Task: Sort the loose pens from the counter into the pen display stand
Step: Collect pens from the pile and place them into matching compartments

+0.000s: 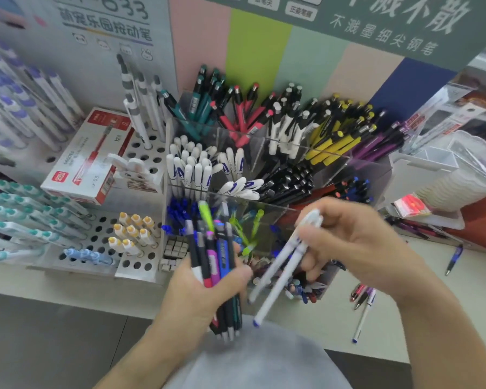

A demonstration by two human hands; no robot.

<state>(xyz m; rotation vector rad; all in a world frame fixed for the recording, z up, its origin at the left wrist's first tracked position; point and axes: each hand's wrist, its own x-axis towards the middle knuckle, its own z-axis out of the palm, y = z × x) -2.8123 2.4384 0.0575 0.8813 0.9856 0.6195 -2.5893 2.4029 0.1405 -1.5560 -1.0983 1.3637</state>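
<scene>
Head view, looking down at a shop bench [334, 313] in front of a clear, multi-compartment pen display stand [264, 169]. Left hand [199, 290]: grip curled round a bundle of mixed pens [216, 265] in black, blue, pink and green, held upright just before the stand's front row. Right hand [357, 242]: grip pinching two white pens [281, 265], which slant down and leftward, their blue tips low and near the bundle. Stand compartments hold pens sorted by colour: teal, red, white, yellow, purple, black and blue. Loose pens [361, 304] lie on the bench right of the stand; another blue pen [454, 259] lies farther right. A red-and-white box [90, 161] rests on a perforated white rack [101, 237] at left.
</scene>
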